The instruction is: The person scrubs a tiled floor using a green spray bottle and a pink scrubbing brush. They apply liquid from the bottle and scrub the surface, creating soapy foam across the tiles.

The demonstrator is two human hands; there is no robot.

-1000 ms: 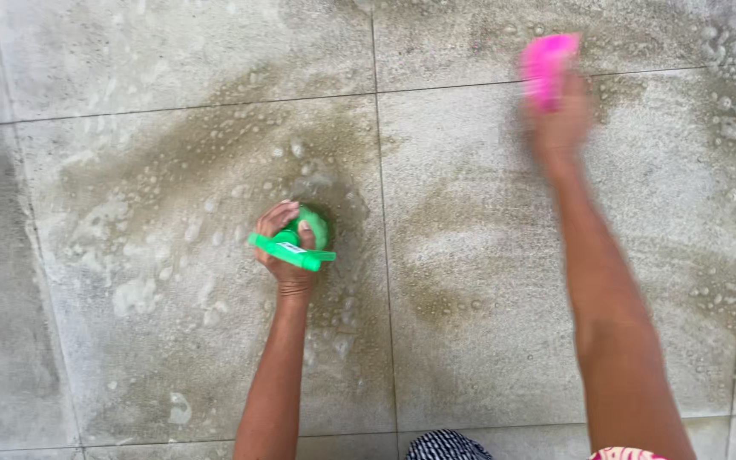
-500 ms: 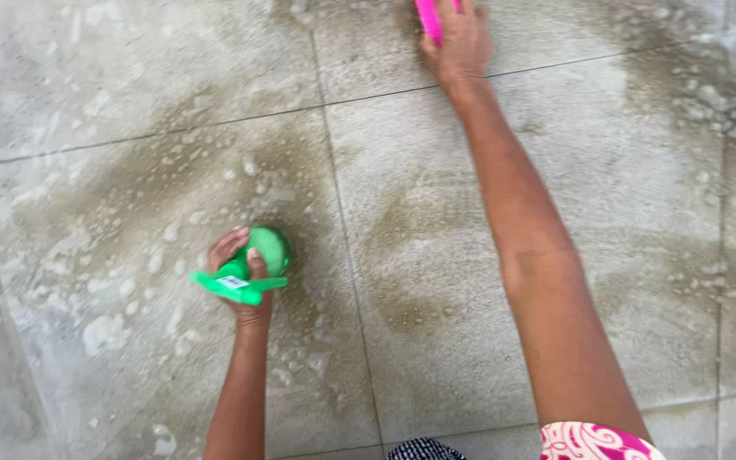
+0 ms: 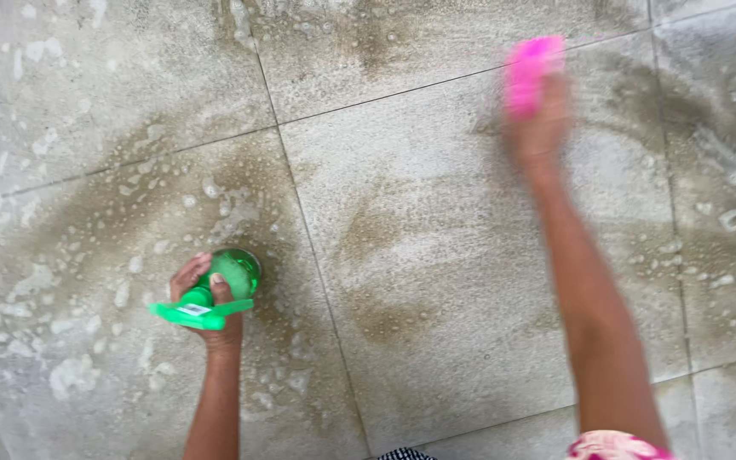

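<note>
Foam patches and brown dirty streaks cover the grey tiled floor [image 3: 436, 281]; dark grout lines cross it, one running from top centre down to the bottom edge between the two arms. Left hand [image 3: 206, 311] is clenched around one green spray bottle [image 3: 215, 294], held upright on the wet tile at lower left, its trigger head pointing left. Right hand [image 3: 538, 119] reaches far out, fingers closed on one pink scrubber [image 3: 528, 72], pressed on the tile just below a grout line; the hand is motion-blurred. The hands are well apart, with bare wet tile between them. Nothing stands in either arm's way. Patterned fabric shows at the bottom edge.
</note>
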